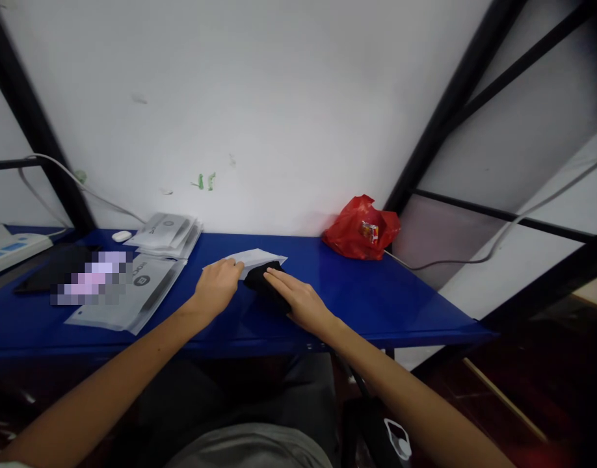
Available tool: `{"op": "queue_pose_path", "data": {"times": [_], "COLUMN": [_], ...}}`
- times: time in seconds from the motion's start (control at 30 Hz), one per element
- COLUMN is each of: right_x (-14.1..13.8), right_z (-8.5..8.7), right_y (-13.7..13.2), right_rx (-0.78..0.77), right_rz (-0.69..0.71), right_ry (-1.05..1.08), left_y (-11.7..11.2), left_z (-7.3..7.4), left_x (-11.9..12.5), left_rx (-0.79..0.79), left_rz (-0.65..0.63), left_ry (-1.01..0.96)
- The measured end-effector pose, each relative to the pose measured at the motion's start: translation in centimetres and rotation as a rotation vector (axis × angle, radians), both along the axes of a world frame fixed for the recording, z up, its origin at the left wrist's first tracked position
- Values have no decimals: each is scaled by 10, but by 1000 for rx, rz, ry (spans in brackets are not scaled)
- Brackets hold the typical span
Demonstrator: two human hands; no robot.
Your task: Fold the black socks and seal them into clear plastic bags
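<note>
On the blue desk, my left hand (219, 285) pinches the near left edge of a whitish plastic bag (257, 257). My right hand (301, 299) grips a folded black cloth item (266, 286), fingers laid over its right side. The cloth's far end lies at the mouth of the bag; how far it reaches inside I cannot tell. Left of my hands lie a stack of frosted printed bags (168, 233) and, nearer me, another pile of printed bags (145, 286).
A red plastic bag (359, 227) stands against the wall at right. Far left are a white earbud case (121, 236), a dark tablet-like slab (49, 270) and a white power strip (18, 252). Cables run along both sides. The blue desk's (367, 305) front edge is close to my lap.
</note>
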State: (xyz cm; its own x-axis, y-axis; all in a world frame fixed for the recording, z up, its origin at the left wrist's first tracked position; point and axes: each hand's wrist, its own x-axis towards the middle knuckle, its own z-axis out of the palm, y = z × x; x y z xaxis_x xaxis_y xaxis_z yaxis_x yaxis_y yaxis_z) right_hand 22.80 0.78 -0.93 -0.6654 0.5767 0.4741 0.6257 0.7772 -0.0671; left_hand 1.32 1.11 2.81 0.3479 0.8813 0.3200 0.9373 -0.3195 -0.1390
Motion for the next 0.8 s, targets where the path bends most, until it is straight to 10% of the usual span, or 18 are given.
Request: {"op": "queue_pose_path", "data": {"times": [0.43, 0.8], "right_x": [1, 1], "right_z": [-10, -16], "right_y": [14, 13], "right_rx": [42, 122], "right_rz": [-137, -10], "right_ry": [243, -100], "left_y": [3, 7], "left_z": [-7, -5], "left_x": [4, 1], "left_rx": [-32, -45], "left_rz": [-76, -144], "left_ry": [-136, -288]}}
